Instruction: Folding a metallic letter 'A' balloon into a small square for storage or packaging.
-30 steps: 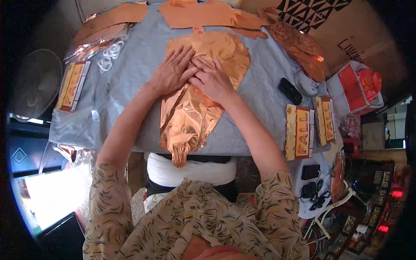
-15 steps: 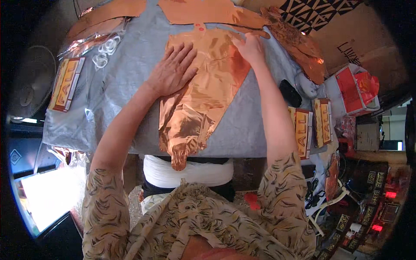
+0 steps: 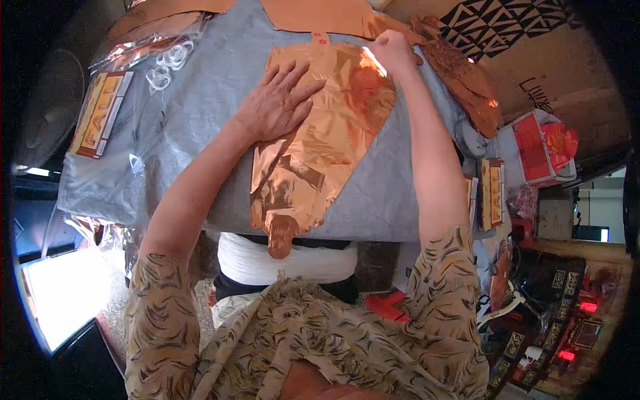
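Grey tabletop (image 3: 213, 107), lettered yellow packets (image 3: 101, 115), left hand (image 3: 279, 105) splayed on copper foil (image 3: 337, 137), right hand (image 3: 395, 55) curled, grip unclear

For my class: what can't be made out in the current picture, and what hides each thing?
Head view, all:
Copper foil piece: the patch beneath the left hand is covered by its palm.
Right hand: its curled shape hides whether it pinches the foil.
Yellow-brown package: mostly behind the right forearm.
Flat copper sheet: far side cut off by the upper edge.
Fan: details lost in the dark left rim.
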A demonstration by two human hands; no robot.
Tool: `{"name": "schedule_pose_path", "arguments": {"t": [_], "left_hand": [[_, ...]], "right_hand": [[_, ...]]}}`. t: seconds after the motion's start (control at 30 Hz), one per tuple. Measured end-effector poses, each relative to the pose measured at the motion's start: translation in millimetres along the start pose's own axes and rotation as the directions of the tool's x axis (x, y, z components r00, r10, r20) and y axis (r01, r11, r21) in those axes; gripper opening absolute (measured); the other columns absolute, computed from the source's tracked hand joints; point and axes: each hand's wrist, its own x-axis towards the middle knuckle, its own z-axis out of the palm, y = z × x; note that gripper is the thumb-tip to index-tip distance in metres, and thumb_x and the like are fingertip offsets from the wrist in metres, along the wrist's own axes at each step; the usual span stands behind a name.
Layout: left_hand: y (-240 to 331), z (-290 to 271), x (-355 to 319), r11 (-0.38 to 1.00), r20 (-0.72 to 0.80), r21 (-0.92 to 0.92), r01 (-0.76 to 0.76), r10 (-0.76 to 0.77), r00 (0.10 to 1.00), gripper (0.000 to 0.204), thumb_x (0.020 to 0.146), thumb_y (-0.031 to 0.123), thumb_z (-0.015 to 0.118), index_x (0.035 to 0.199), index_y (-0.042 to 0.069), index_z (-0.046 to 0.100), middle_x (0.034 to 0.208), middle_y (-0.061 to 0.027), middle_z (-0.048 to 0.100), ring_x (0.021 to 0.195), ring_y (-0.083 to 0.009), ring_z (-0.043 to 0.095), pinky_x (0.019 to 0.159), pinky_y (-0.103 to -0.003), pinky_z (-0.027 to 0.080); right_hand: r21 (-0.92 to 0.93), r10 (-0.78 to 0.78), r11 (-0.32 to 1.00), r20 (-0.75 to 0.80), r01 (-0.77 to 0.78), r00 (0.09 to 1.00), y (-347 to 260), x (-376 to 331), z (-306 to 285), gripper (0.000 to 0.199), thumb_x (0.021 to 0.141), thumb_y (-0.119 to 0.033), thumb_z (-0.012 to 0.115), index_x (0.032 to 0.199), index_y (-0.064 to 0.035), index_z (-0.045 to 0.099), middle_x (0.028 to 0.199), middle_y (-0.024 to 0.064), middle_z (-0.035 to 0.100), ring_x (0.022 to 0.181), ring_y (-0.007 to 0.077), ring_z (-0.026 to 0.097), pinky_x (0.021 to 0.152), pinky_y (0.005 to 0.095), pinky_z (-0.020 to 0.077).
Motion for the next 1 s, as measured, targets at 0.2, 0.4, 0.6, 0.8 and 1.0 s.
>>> {"name": "schedule_pose_path", "arguments": {"t": [0.2,0.4,0.6,0.8,1.0], "left_hand": [[0.3,3.5,-8.3,1.000,-0.018,-0.005,0.022,-0.022,1.000,0.050,0.107,0.035,0.046,0.153,0.017,0.051,0.158,-0.0253,0.043,0.148,-0.0440,0.038,0.124,-0.055,0.027],[-0.6,8.5,-4.6,0.998,-0.009,-0.054,0.015,-0.015,1.000,0.051,0.107,0.034,0.046,0.154,0.016,0.049,0.159,-0.0267,0.041,0.151,-0.0430,0.035,0.126,-0.054,0.024],[4.0,10.8,1.4,1.000,-0.125,-0.021,-0.016,0.013,0.992,0.048,0.104,0.035,0.048,0.148,0.017,0.058,0.155,-0.0247,0.047,0.146,-0.0428,0.041,0.121,-0.054,0.031],[5.3,13.5,5.4,0.999,-0.148,-0.025,-0.042,0.038,0.988,0.047,0.104,0.037,0.050,0.145,0.016,0.059,0.150,-0.0230,0.051,0.143,-0.0417,0.042,0.121,-0.053,0.031],[7.0,8.5,7.8,0.999,-0.002,-0.040,-0.031,0.031,1.000,0.048,0.101,0.036,0.054,0.145,0.017,0.060,0.142,-0.0191,0.054,0.140,-0.0398,0.044,0.120,-0.052,0.032]], "right_hand": [[-0.292,-0.286,0.929,-0.182,0.226,0.941,36.9,9.0,55.8,0.047,0.080,-0.041,0.081,0.101,0.0000,0.075,0.077,0.0150,0.075,0.079,0.0290,0.075,0.073,0.0441,0.0564],[-0.325,-0.165,0.937,-0.088,0.128,0.982,88.8,22.2,41.9,0.028,0.079,-0.027,0.080,0.087,-0.0011,0.076,0.072,0.0113,0.073,0.071,0.0217,0.071,0.065,0.0395,0.0533],[0.033,-0.130,0.991,-0.083,0.133,0.988,9.1,-3.9,-21.1,0.020,0.081,-0.015,0.077,0.073,0.0024,0.072,0.062,0.0063,0.065,0.057,0.0145,0.057,0.056,0.0342,0.0462],[0.361,-0.104,0.929,0.027,0.087,0.994,-100.3,-17.7,-14.6,0.033,0.086,-0.017,0.069,0.067,0.0097,0.066,0.063,0.0135,0.070,0.054,0.0203,0.070,0.052,0.0375,0.0539],[-0.038,-0.305,0.952,-0.006,0.304,0.952,-139.0,-35.5,42.7,0.033,0.085,-0.022,0.069,0.074,0.0086,0.066,0.064,0.0191,0.068,0.068,0.0203,0.075,0.065,0.0358,0.0594]]}}
